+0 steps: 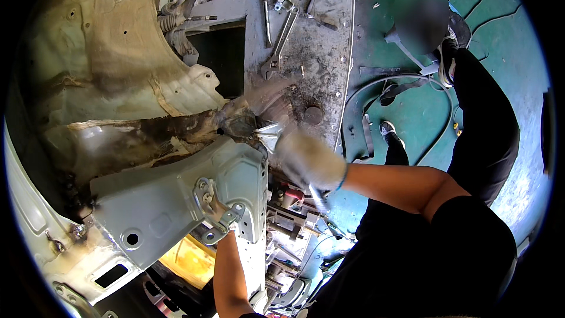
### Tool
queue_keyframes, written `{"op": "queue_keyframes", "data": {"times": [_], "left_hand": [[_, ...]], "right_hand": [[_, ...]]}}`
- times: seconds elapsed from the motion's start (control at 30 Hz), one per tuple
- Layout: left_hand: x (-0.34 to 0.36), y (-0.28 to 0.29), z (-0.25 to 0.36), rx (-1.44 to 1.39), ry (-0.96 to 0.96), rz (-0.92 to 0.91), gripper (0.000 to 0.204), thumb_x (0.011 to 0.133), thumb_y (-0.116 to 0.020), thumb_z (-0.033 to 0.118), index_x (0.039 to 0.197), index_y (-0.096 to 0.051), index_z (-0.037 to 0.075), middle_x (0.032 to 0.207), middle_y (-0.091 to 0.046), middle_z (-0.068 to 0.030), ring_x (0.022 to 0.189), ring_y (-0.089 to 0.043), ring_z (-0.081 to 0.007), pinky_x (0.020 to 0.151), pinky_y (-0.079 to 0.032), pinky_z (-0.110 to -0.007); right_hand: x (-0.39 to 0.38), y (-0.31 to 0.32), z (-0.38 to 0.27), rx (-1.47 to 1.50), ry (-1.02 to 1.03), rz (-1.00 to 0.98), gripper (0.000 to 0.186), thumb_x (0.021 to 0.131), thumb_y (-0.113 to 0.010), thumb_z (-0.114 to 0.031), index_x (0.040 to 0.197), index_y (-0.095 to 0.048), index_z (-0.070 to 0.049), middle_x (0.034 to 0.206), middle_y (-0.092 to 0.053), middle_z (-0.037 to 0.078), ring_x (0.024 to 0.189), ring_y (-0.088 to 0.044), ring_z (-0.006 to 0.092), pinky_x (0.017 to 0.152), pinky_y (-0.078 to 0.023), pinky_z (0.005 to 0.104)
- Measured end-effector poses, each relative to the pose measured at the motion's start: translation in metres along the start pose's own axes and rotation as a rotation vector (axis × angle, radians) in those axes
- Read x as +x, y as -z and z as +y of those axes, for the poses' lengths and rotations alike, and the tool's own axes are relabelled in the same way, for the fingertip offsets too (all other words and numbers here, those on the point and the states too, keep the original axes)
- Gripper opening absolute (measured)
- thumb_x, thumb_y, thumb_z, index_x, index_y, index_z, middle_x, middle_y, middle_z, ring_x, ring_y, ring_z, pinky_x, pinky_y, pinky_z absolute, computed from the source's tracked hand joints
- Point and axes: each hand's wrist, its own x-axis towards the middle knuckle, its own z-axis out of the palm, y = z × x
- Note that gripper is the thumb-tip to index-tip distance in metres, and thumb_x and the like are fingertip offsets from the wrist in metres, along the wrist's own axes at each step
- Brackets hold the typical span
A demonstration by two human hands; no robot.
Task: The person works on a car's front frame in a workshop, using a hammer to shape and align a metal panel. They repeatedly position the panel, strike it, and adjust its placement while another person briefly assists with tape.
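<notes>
Car body [115,53] at left; its lower panel [165,182] bears a hinge [220,212], with the left forearm [229,271] just below. Top centre, right of the body, a bench [332,53] carries a rod [266,15], wrench [272,69] and, rightmost, hammer [321,21]. Right hand [309,162]: right of the lower panel. Beyond the bench, rightward, a hose [452,109] lies on the floor [500,53].

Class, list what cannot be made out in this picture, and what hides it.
All in the head view:
Left hand: hidden by the bracket and grey panel; only the forearm shows.
Right hand: too blurred to read its grip.
Shiny thing below that hand: smeared by blur.
Yellow thing: partly covered by the grey panel.
Dark patch, upper right: blurred, contents unreadable.
Pale metal body: cut off by the round edge.
</notes>
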Motion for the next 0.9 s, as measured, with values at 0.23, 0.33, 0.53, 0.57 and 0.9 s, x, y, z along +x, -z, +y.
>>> {"op": "queue_keyframes", "data": {"times": [0.23,0.33,0.53,0.57,0.9], "left_hand": [[0.012,0.000,0.016,0.271,-0.008,0.080,0.070,0.108,-0.046,0.045,0.169,-0.027,0.016,0.171,-0.036,-0.0046,0.159,-0.031,-0.0290,0.134,-0.021,-0.050],[0.018,0.012,0.027,0.813,-0.258,0.090,0.075,0.106,-0.047,0.046,0.170,-0.024,0.015,0.173,-0.033,-0.0086,0.160,-0.029,-0.0295,0.134,-0.020,-0.051],[0.013,0.003,0.025,-0.256,0.201,-0.125,0.074,0.106,-0.048,0.045,0.169,-0.028,0.011,0.174,-0.027,-0.0161,0.161,-0.027,-0.0307,0.131,-0.027,-0.049],[0.011,0.002,0.022,-0.359,0.288,-0.142,0.074,0.106,-0.048,0.045,0.168,-0.028,0.011,0.174,-0.028,-0.0161,0.160,-0.028,-0.0306,0.130,-0.028,-0.049],[0.037,0.009,0.063,-0.481,0.575,0.111,0.075,0.105,-0.050,0.050,0.165,-0.033,0.008,0.167,-0.036,-0.0162,0.152,-0.036,-0.0300,0.125,-0.034,-0.048]], "right_hand": [[0.005,0.015,0.009,0.576,0.254,0.122,0.057,0.112,-0.042,-0.059,0.097,-0.055,-0.006,0.060,-0.048,-0.002,0.045,-0.047,0.0104,0.041,-0.040,0.0296],[-0.002,-0.001,-0.003,0.476,0.091,0.134,0.054,0.111,-0.045,-0.057,0.098,-0.057,-0.006,0.063,-0.052,0.000,0.045,-0.048,0.0119,0.041,-0.041,0.0306],[0.005,0.008,-0.021,0.473,-0.011,0.029,0.051,0.111,-0.050,-0.053,0.091,-0.059,-0.007,0.066,-0.052,0.000,0.051,-0.048,0.0098,0.046,-0.037,0.0301],[0.005,0.011,-0.019,0.567,0.168,0.091,0.050,0.112,-0.049,-0.052,0.092,-0.059,-0.007,0.065,-0.051,0.000,0.050,-0.046,0.0097,0.045,-0.035,0.0296],[0.009,0.005,0.022,-0.051,-0.066,0.134,0.049,0.105,-0.061,-0.047,0.117,-0.067,0.000,0.079,-0.068,0.013,0.073,-0.067,0.0257,0.068,-0.052,0.0432]]}}
